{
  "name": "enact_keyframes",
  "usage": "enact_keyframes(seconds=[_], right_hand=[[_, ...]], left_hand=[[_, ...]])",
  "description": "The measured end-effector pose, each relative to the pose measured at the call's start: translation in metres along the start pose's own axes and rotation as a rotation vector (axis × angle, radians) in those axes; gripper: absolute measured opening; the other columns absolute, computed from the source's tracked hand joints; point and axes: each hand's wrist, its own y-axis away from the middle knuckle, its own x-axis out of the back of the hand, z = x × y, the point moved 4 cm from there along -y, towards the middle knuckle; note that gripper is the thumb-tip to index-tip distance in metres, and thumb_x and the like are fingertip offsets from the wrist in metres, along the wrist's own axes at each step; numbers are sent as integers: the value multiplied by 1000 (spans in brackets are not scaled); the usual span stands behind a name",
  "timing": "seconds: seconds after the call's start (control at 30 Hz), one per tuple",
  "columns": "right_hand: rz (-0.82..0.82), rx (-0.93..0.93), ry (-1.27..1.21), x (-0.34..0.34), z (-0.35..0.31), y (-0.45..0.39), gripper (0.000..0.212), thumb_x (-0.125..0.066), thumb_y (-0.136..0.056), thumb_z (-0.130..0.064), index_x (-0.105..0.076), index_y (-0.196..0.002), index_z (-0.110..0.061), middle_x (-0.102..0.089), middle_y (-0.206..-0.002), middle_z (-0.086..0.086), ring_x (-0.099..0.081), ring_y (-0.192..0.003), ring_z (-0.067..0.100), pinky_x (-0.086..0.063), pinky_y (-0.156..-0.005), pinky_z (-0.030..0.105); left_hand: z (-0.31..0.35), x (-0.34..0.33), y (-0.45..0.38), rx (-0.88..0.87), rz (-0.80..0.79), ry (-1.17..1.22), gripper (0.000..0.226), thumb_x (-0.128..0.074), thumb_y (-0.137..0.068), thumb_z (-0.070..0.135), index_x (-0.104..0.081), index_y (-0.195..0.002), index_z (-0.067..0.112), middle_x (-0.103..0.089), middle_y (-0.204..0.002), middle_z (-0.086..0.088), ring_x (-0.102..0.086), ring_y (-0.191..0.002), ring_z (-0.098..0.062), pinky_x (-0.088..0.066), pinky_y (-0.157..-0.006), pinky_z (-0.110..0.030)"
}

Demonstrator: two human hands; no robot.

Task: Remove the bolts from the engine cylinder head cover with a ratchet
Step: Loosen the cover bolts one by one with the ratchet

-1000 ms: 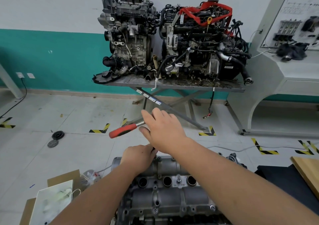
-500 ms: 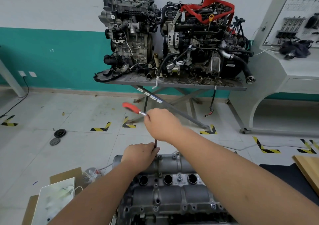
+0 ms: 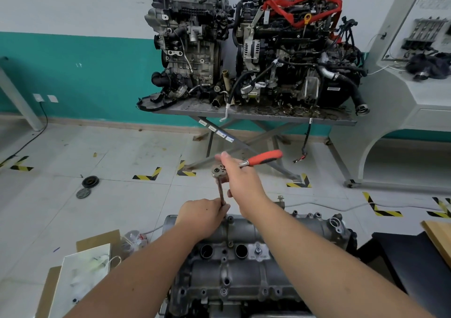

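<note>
Head view: our right hand (image 3: pixel 240 179) grips the ratchet (image 3: pixel 244 165), its handle now swung right; left hand (image 3: pixel 203 216) pinches the extension (image 3: pixel 220 192); we judge 1 bolt loosening.

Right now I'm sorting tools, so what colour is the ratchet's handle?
Red with a black edge, on the ratchet handle; head view.

Ahead of you a grey table (image 3: pixel 256 117) bearing two engines (image 3: pixel 188 39), tiled floor (image 3: pixel 109 166) with two round caps (image 3: pixel 90 181), cardboard (image 3: pixel 97 240).
</note>
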Motion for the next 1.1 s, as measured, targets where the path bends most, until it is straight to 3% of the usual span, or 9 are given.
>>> enact_keyframes(seconds=[0.13, 0.23, 0.4, 0.5, 0.57, 0.63, 0.83, 1.0, 1.1], right_hand=[[10, 278, 56, 7, 9, 4, 39, -47, -93, -51, -56, -131, -48, -53, -129, -24, -51, -115, -12, -39, -95, 9], [-1, 498, 190, 1, 10, 9, 46, -43, -92, -53, -45, -137, -46, -45, -126, -20, -48, -112, -15, -36, -89, 1], [171, 1024, 547, -2, 2, 14, 36, -52, -97, -17, -65, -130, -14, -59, -129, 12, -61, -111, 22, -54, -87, 37], [175, 1234, 889, -7, -11, 15, 30, -59, -84, -1, -75, -107, -9, -69, -117, 10, -64, -106, 30, -52, -81, 38], [122, 1205, 1140, -13, -17, 13, 28, -61, -76, -2, -73, -99, -12, -69, -101, 4, -65, -95, 29, -50, -77, 37], [79, 1088, 1346, -19, -22, 12, 20, -62, -83, -11, -68, -102, -13, -61, -92, 4, -58, -83, 29, -46, -72, 37], [-122, 735, 1561, -26, -42, 5, 44, -24, -105, -50, -52, -121, -20, -54, -104, 4, -56, -91, 28, -36, -72, 38], [-206, 379, 1318, -20, -51, -8, 31, -31, -104, -30, -58, -97, -14, -62, -86, 5, -61, -78, 29, -42, -60, 36], [-299, 73, 755, -13, -48, -10, 25, -40, -101, -22, -59, -95, -8, -73, -81, 9, -70, -78, 26, -49, -64, 33]], left_hand=[[1, 1, 0, -5, 0, -18, 39, -22, -103, 56, -40, -82, 29, -69, -86, 0, -66, -80, -27, -38, -61, -34], [0, 3, 1, 27, -22, -26, 39, -23, -102, 51, -46, -84, 25, -68, -85, 0, -60, -71, -26, -36, -61, -33], [4, 5, 1, 40, -86, -128, 31, -37, -98, 28, -29, -68, 25, -55, -74, 2, -55, -70, -26, -41, -64, -32], [0, 0, 3, 69, -89, 70, 20, -47, -101, 29, -63, -97, 19, -69, -104, -7, -68, -95, -20, -49, -70, -26], [2, 0, 4, 14, -30, 122, 28, -42, -105, 29, -62, -117, 13, -67, -117, -10, -66, -98, -8, -48, -72, -17], [7, 3, 4, -71, -30, -182, 26, -32, -105, 26, -55, -98, 19, -68, -101, -4, -64, -86, -19, -46, -69, -30], [1, 0, 1, -62, 13, -178, 34, -26, -106, 44, -52, -110, 23, -68, -91, -2, -65, -78, -27, -36, -59, -32], [0, -1, 1, -13, 35, -69, 42, -26, -104, 53, -56, -104, 24, -70, -89, 0, -66, -81, -26, -37, -60, -32], [0, 0, 2, -10, 8, -46, 43, -25, -104, 54, -57, -107, 25, -71, -93, -1, -67, -85, -27, -37, -62, -32]])
